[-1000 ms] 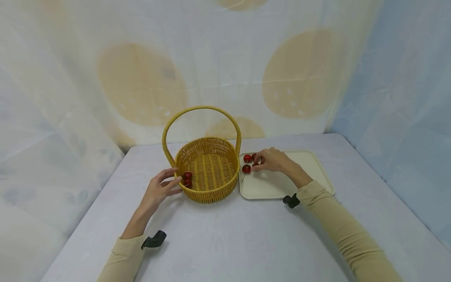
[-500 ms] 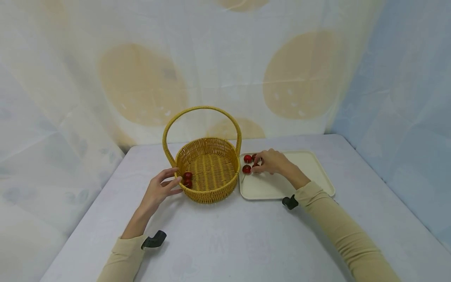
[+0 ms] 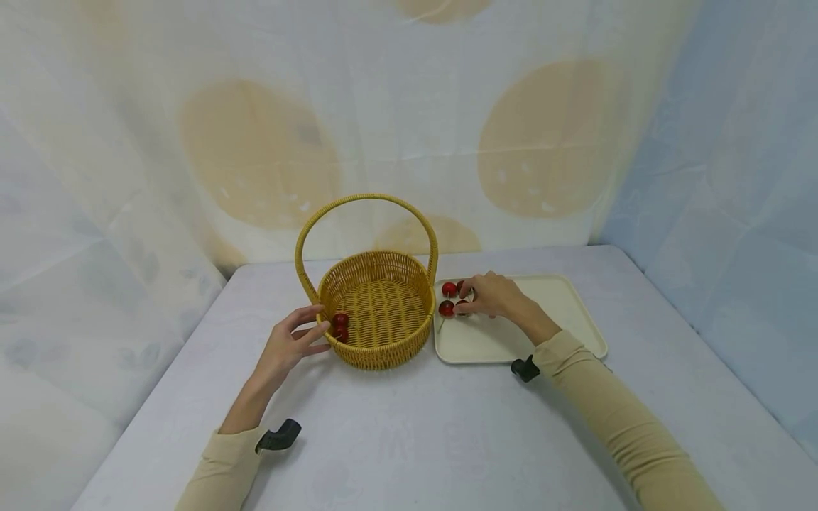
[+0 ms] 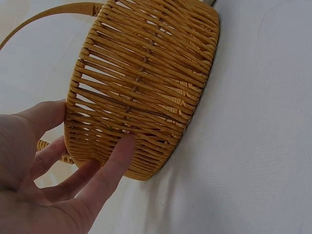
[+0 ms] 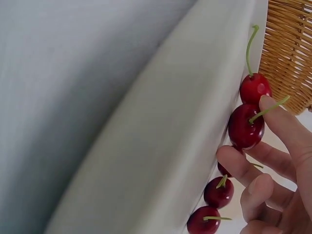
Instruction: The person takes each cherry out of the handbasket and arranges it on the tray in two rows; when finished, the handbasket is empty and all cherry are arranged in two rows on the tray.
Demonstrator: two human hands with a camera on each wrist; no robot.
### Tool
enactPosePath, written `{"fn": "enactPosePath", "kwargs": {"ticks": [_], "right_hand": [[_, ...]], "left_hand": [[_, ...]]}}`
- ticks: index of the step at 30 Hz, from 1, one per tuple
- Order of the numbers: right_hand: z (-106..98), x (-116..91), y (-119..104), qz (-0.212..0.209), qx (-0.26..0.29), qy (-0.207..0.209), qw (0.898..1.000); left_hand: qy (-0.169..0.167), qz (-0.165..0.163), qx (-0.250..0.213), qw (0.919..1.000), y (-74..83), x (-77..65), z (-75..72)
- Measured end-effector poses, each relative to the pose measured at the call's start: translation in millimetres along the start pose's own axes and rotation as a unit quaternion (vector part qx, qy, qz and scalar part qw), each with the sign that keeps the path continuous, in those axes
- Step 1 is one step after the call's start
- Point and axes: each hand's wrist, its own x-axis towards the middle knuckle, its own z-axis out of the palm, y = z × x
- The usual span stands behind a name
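Observation:
My left hand (image 3: 292,342) rests against the left side of a yellow wicker basket (image 3: 383,357), thumb at the rim and fairly straight fingers touching the outer wall (image 4: 141,73). Two dark red cherries (image 3: 341,326) lie inside the basket near that hand. Over the left part of a cream tray (image 3: 537,333), my right hand (image 3: 492,294) pinches a cherry (image 5: 246,127) with a green stem between thumb and finger. Another cherry (image 5: 254,87) sits close beside it, and several more (image 5: 218,191) lie behind the fingers, one of them partly hidden.
The tall basket handle (image 3: 367,197) arches above the basket. Basket and tray stand side by side on a white-covered table (image 3: 409,440). A patterned curtain (image 3: 396,128) hangs behind. Dark wrist-worn pieces (image 3: 280,434) stick out from both sleeves.
My right hand has shifted very slightly to the left, its fingertips closer round the cherry. The left hand and basket stay as they were.

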Motion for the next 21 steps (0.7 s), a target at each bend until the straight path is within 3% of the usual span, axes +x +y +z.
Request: {"fn": "enactPosePath", "kwargs": {"ticks": [11, 21], "right_hand": [[-22, -7, -6, -0.004, -0.02, 0.001, 1.0], [-45, -13, -39, -0.071, -0.009, 0.026, 0.997]], "left_hand": [[-0.002, -0.001, -0.003, 1.0, -1.2, 1.4, 3.6], [0.002, -0.002, 0.01, 0.9999, 0.2, -0.1, 0.6]]}}
